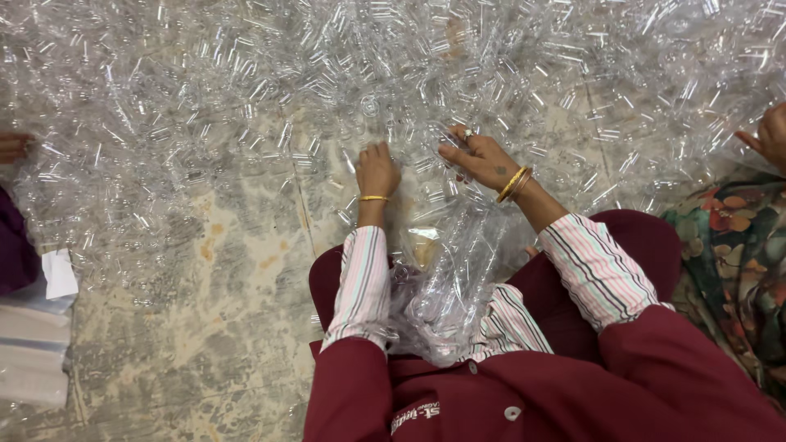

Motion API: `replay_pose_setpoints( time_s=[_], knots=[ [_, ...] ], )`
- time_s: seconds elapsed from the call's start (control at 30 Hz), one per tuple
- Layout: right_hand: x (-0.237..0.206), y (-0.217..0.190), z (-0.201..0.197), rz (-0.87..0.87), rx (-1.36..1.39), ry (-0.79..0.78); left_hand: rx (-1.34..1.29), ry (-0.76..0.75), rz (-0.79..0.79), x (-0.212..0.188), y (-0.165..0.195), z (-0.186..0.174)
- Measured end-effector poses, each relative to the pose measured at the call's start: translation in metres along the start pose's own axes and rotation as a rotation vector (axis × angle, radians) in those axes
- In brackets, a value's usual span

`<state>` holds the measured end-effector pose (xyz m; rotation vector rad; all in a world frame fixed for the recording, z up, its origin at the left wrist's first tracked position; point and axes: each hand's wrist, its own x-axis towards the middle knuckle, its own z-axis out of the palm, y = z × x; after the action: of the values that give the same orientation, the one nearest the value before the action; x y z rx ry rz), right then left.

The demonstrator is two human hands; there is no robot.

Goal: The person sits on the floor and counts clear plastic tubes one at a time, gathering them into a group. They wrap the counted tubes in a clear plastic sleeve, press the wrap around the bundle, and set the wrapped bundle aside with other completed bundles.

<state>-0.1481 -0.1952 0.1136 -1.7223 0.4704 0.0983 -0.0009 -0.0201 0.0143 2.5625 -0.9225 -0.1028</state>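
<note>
Head view: left hand clenched, right hand pinching clear vials; bag below them part-filled, most vials unsorted beyond.

The floor is grey stone with pale yellow patches and a thin crack running down it. At the left edge sits a stack of white sheets, with a small white paper on top. Just above them shows a bit of dark purple cloth. At the right edge lies a cloth with red and green flowers. Another person's hand shows at the far right, and one more at the far left.
</note>
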Motion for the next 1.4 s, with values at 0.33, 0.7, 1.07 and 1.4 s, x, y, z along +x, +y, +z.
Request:
replay_pose_setpoints(
  time_s=[0.33, 0.7, 1.07, 1.4],
  knots=[
    [0.007, 0.013, -0.004, -0.018, 0.225, 0.051, -0.521, 0.168, -0.065, 0.006, 0.010, -0.007],
    [0.008, 0.041, -0.005, -0.031, 0.945, -0.298, -0.982, -0.073, 0.449, -0.009, 0.024, 0.004],
    [0.012, 0.030, -0.007, -0.048, 0.947, -0.277, -0.203, -0.146, -0.461, 0.005, -0.024, -0.012],
    [0.017, 0.036, -0.002, -0.009, 1.008, -0.231, -1.820, 0.193, -0.270, 0.022, -0.003, -0.022]
  ],
)
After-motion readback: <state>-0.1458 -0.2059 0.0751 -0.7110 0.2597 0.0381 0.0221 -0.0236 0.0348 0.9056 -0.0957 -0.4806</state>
